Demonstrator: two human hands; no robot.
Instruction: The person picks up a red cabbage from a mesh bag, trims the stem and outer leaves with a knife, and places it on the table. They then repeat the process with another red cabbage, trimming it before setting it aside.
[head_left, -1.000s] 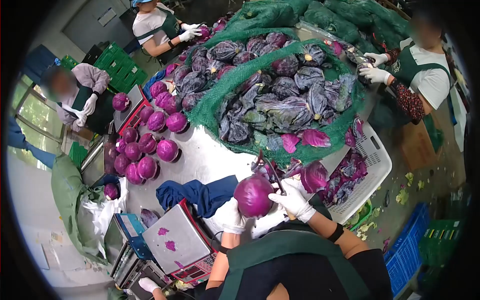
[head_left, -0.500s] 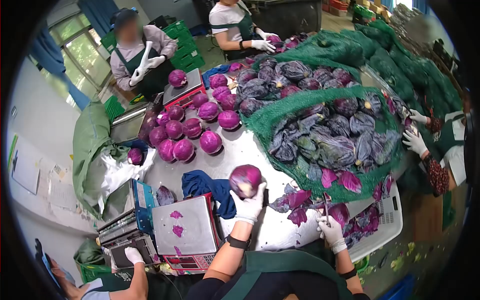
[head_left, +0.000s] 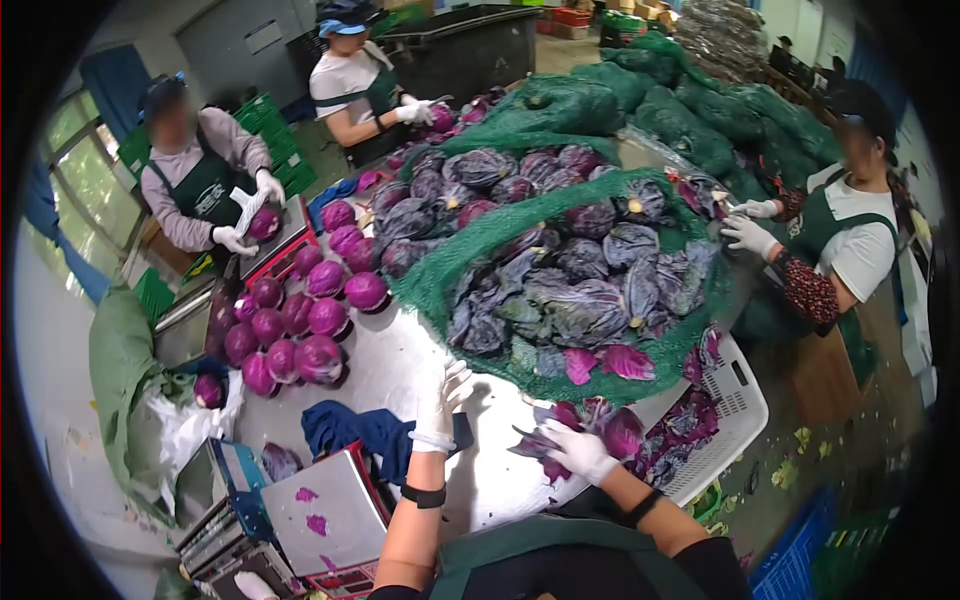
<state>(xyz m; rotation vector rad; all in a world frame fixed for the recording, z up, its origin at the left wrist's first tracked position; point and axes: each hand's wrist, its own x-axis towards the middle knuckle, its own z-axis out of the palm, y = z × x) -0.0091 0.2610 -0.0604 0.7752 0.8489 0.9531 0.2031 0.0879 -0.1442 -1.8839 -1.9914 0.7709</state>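
Observation:
My left hand point(head_left: 440, 398), in a white glove, is held over the metal table with its fingers stretched and nothing in them. Left of it stand trimmed red cabbages point(head_left: 320, 358), round and glossy purple. My right hand point(head_left: 578, 450), also gloved, rests low on loose red cabbage leaves point(head_left: 560, 412), its fingers bent around some of them. No knife can be made out in it. A more whole-looking purple piece point(head_left: 622, 432) lies just right of that hand. Beyond both hands, untrimmed red cabbages point(head_left: 590, 300) with dark outer leaves fill an opened green net point(head_left: 440, 270).
A white basket point(head_left: 745, 390) with leaves stands at the right. Left are a blue cloth point(head_left: 350, 430) and a scale point(head_left: 335, 510) with leaf scraps. Co-workers stand around the table; one holds a cabbage point(head_left: 264, 222) by another scale. Net sacks point(head_left: 680, 120) lie behind.
The cabbage has left my left hand; one more stands at the front of the trimmed group. My right hand has moved left onto the leaves, and the knife seen earlier no longer shows. The view has shifted.

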